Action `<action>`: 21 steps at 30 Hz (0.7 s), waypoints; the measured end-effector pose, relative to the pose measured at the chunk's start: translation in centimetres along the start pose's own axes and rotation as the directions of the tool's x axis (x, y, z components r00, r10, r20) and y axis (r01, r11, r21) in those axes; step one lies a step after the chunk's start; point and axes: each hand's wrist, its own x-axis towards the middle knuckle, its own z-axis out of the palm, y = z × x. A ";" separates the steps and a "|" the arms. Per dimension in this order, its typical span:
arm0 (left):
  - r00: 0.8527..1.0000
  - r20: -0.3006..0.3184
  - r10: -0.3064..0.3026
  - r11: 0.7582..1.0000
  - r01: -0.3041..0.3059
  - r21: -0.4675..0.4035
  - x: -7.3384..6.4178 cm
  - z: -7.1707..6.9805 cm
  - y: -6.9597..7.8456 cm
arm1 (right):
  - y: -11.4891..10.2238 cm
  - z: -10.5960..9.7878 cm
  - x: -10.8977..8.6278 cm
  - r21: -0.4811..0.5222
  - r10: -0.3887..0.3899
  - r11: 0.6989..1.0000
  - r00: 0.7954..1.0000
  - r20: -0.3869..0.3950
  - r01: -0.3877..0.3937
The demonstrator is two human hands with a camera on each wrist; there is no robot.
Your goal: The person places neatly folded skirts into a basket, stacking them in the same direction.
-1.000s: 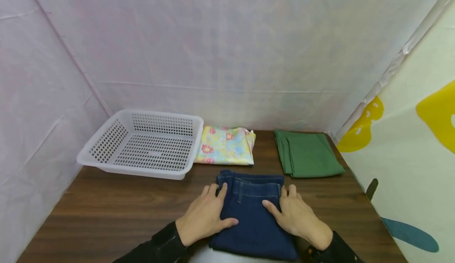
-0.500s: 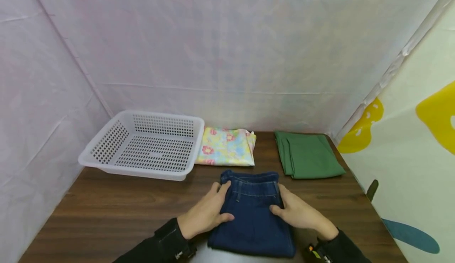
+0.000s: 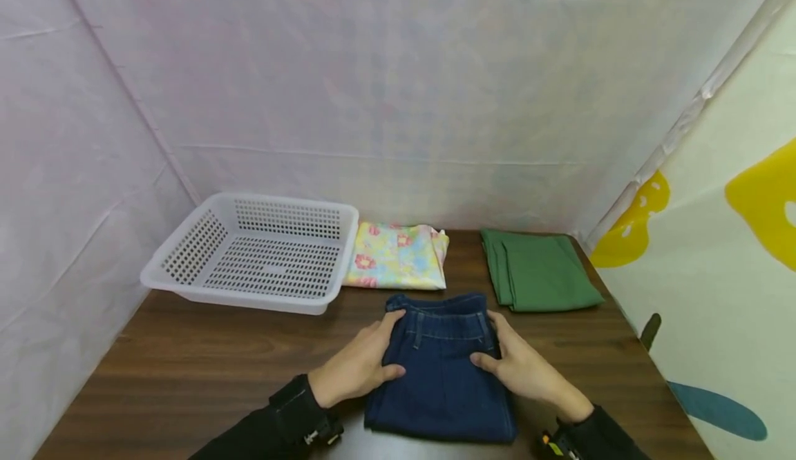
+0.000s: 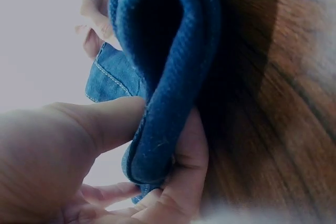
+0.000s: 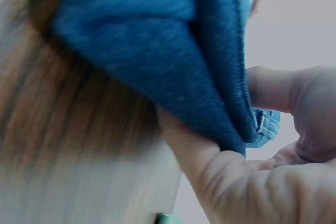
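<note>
Jeans (image 3: 443,387): dark blue denim folded into a compact, near-rectangular bundle, brighter blue in the wrist views; between the two hands, toward the person's side of the table.
Waistband (image 3: 448,327): at the far end, with pale stitching and belt loops; a further denim layer shows behind it.
Side folds: the left wrist view shows thick denim curving round a dark hollow; the right, layers stacked closely.
Left hand (image 3: 356,369): gripping the left side, thumb above, fingers beneath.
Right hand (image 3: 528,370): gripping the right side likewise.
Table (image 3: 205,363): dark brown, wood-grained, with a pale sheen near the jeans.
Floral cloth (image 3: 398,260): folded, yellow with pink flowers, beyond the jeans, directly beside the basket.
Basket (image 3: 233,300): white, perforated, at the far left.
Green cloth (image 3: 547,277): folded flat at the far right.
Back wall (image 3: 385,87): whitish sheeting with horizontal creases.
Right wall (image 3: 703,294): pale sheeting printed with yellow and teal shapes.
</note>
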 end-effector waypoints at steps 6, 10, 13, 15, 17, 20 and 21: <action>0.999 -0.019 0.044 0.999 -0.044 0.000 -0.4 -0.4 0.1 | 1.1 0.0 0.3 -0.022 -0.052 0.998 0.998 -0.040 0.051; 0.995 -0.056 0.080 0.997 -0.079 0.017 -0.6 -0.8 0.3 | -0.3 -0.1 -0.2 -0.001 -0.061 0.998 0.996 -0.067 0.061; 0.991 -0.089 0.102 0.994 -0.099 0.047 -0.7 -1.0 0.4 | -0.5 -0.2 -0.2 -0.004 -0.087 0.996 0.993 -0.083 0.087; 0.986 -0.113 0.125 0.990 -0.117 0.078 -0.8 -1.2 0.4 | -0.6 -0.2 -0.3 -0.001 -0.093 0.996 0.991 -0.094 0.094; 0.980 -0.135 0.144 0.985 -0.130 0.109 -0.9 -1.5 0.5 | -0.7 -0.2 -0.2 0.009 -0.097 0.995 0.990 -0.106 0.098; 0.971 -0.167 0.171 0.979 -0.148 0.144 -1.0 -1.9 0.6 | -0.9 -0.3 -0.1 0.030 -0.103 0.994 0.987 -0.121 0.107; 0.969 -0.176 0.175 0.977 -0.150 0.151 -1.0 -2.0 0.6 | -0.9 -0.3 0.0 0.038 -0.106 0.993 0.986 -0.126 0.111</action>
